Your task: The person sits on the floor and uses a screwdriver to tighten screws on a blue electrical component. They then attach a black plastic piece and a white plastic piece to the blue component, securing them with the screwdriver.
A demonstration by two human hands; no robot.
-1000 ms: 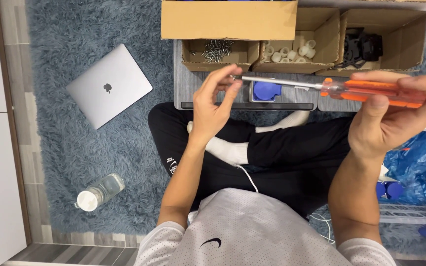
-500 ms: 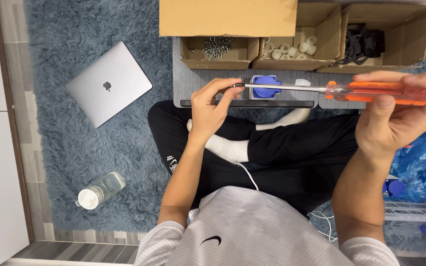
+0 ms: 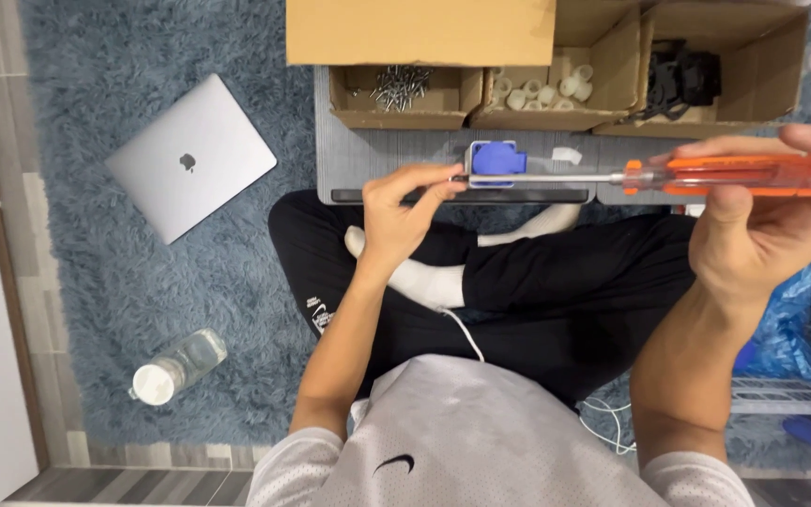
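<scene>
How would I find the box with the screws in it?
Start at the grey tray in front of the seated person. Three open cardboard boxes line its far edge. The screw box is leftmost, the only one holding a pile of shiny metal screws.

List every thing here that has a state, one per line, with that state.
laptop: lid shut, on the rug
water bottle: capped, lying on its side
screwdriver: held level, handle in right hand
left hand: fingertips pinched at the screwdriver's tip
screw box: open
blue part: resting on the grey tray
</scene>
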